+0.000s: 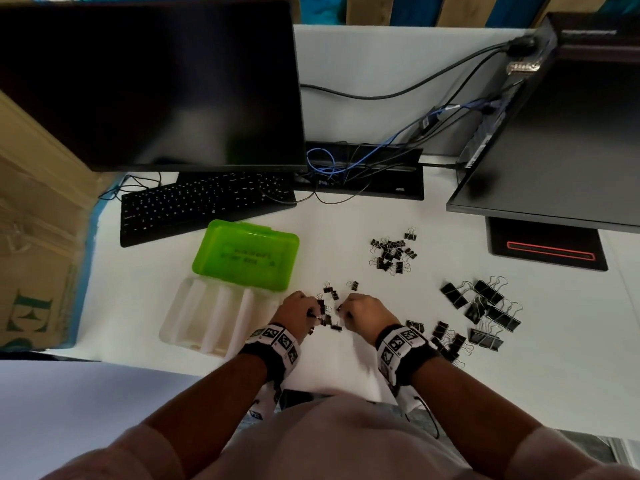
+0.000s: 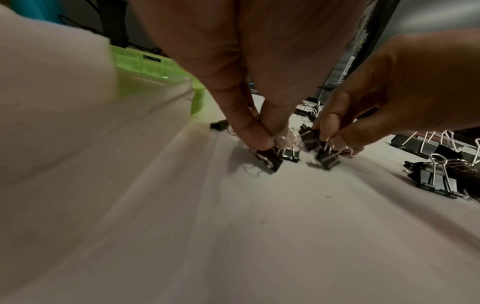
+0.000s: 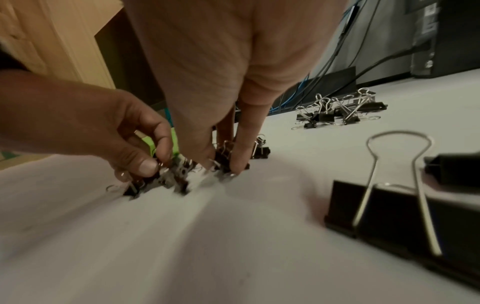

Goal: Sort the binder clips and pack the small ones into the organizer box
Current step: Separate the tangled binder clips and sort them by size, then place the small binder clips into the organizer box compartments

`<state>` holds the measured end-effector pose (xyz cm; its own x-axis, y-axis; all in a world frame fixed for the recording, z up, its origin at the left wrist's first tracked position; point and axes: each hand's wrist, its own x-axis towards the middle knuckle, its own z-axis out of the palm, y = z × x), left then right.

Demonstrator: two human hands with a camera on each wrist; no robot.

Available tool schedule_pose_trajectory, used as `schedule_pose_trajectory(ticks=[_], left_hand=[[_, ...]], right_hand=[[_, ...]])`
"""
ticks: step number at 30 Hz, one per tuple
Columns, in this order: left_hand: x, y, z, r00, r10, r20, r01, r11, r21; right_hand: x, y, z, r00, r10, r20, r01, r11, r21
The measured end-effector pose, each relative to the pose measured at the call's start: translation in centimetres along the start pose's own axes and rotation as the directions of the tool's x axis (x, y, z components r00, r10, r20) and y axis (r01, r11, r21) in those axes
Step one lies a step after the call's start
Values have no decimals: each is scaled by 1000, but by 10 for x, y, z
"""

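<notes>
Several small black binder clips (image 1: pixel 328 318) lie between my two hands near the table's front edge. My left hand (image 1: pixel 313 315) pinches small clips (image 2: pixel 270 157) with thumb and fingertips (image 2: pixel 255 139). My right hand (image 1: pixel 341 310) pinches another small clip (image 2: pixel 326 157), its fingertips (image 3: pixel 237 164) pressing down on the table. The organizer box stands just left of my left hand: a clear ribbed tray (image 1: pixel 173 327) with its green lid (image 1: pixel 246 254) open behind it. The tray looks empty.
A heap of smallish clips (image 1: pixel 393 252) sits farther back, large clips (image 1: pixel 485 306) to the right, medium ones (image 1: pixel 446 337) beside my right wrist. One large clip (image 3: pixel 389 211) lies close to that wrist. Keyboard (image 1: pixel 204 206), monitor and cables stand behind.
</notes>
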<state>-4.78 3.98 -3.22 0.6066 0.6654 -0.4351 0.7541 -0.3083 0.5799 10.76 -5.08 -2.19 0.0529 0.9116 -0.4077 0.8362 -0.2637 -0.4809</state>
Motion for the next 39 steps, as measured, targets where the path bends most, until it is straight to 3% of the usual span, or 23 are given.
schedule_pose_trajectory(ticks=[3, 13, 19, 25, 30, 35, 39], left_hand=[[-1, -1, -4, 1000, -19, 13, 19, 999, -32], [-10, 6, -24, 997, 72, -39, -76, 991, -108], [-20, 5, -51, 984, 97, -151, -123, 978, -171], [-47, -32, -105, 940, -13, -341, -66, 973, -220], [-73, -89, -148, 855, -215, -472, 49, 940, -339], [-90, -136, -164, 805, -414, -425, 182, 854, -487], [-94, -160, -160, 790, -483, -376, 237, 808, -540]], right_hand=[[-2, 3, -6, 999, 38, 14, -39, 998, 45], [1, 8, -26, 972, 160, -173, -116, 964, 238], [14, -23, -52, 968, 97, -230, -21, 950, 313], [64, -96, -59, 969, -6, -246, 97, 928, 359], [110, -182, -44, 957, -227, -182, 270, 926, 263], [145, -246, -19, 901, -434, 18, 429, 896, 117], [162, -268, -3, 859, -471, 201, 484, 875, -18]])
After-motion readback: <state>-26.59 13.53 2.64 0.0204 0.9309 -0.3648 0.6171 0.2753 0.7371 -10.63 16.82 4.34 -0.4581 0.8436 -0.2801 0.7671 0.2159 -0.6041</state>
